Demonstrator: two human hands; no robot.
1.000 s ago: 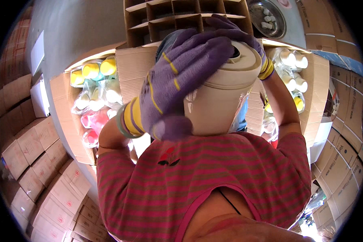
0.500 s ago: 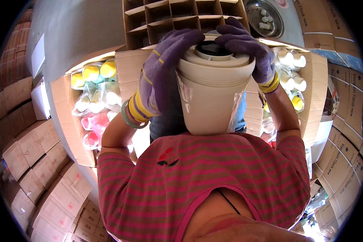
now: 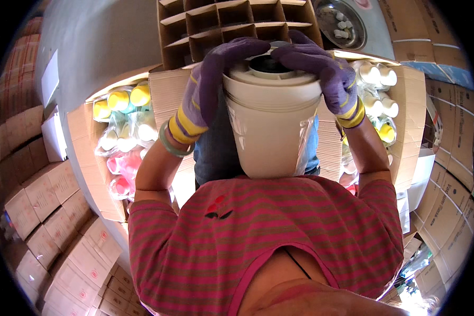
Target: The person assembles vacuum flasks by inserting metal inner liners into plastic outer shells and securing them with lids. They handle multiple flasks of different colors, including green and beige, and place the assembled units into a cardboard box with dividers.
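In front of my chest is a large cream plastic tub (image 3: 271,134), its wide lid (image 3: 300,81) uppermost. A round black piece (image 3: 268,64) sits in the middle of the lid. Clear plastic film (image 3: 304,139) shows along the tub's side. Both my hands wear purple gloves with yellow cuffs. My left hand (image 3: 210,79) grips the lid's left edge, its fingers reaching over the top. From the other side, my right hand (image 3: 324,71) clasps the lid's right edge, fingers curled over it. The undersides of my fingers are hidden.
A carton with cardboard dividers (image 3: 231,18) stands beyond the tub. Open cartons flank me, holding plastic-wrapped bottles with yellow caps (image 3: 118,99) at left and white-topped ones (image 3: 371,73) at right. A metal bowl (image 3: 359,34) is at the far right. Stacked boxes (image 3: 63,226) line both sides.
The tub's lid end and both my hands have shifted slightly to the left. My right fingers lie a little lower across the lid. My hold on the tub continues.
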